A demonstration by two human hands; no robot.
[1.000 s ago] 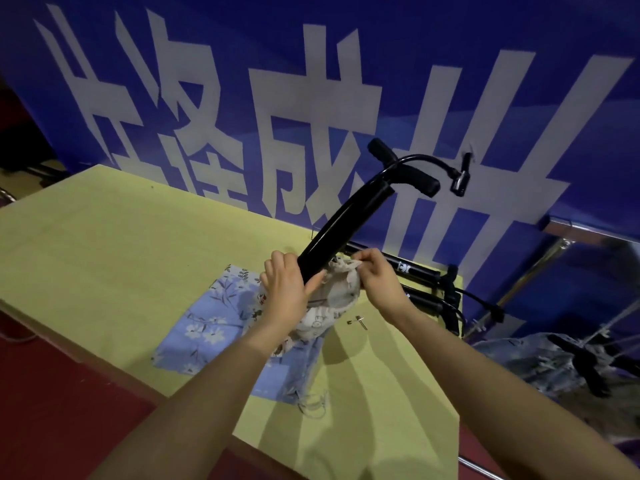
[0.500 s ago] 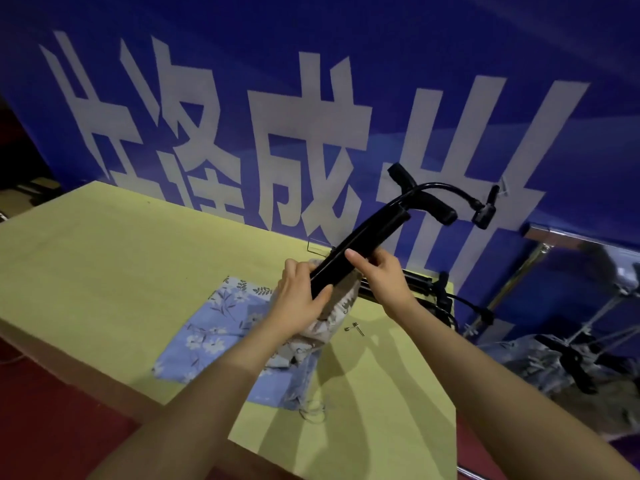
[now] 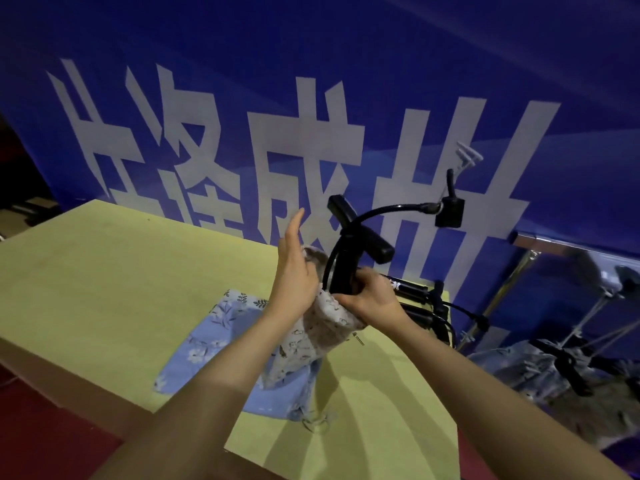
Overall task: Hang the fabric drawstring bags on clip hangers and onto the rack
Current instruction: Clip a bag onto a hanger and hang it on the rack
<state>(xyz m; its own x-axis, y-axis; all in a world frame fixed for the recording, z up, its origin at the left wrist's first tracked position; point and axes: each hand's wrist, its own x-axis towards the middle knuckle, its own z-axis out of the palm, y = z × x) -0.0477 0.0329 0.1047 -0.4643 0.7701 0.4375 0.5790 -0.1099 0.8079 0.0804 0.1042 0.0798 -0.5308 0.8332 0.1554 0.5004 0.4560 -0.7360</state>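
Note:
A black clip hanger (image 3: 349,251) stands almost upright over the table, its curved hook arching right to a clip (image 3: 449,212). A white patterned drawstring bag (image 3: 313,344) hangs from its lower end. My right hand (image 3: 369,297) grips the hanger's bar and the bag's top edge together. With fingers straight and pointing up, my left hand (image 3: 294,268) lies flat against the bag's left side. A blue floral bag (image 3: 211,344) lies flat on the yellow table (image 3: 104,289) beneath.
More black clip hangers (image 3: 422,306) lie at the table's far right edge. A metal rack (image 3: 519,271) with hung bags (image 3: 540,372) stands to the right. A blue banner with white characters (image 3: 311,133) fills the background. Small metal pieces (image 3: 358,338) lie near the bag.
The hanger has swung from a slant to nearly upright and lifted with the white bag. My left hand has let go of the bar and opened flat; my right hand has closed round bar and fabric.

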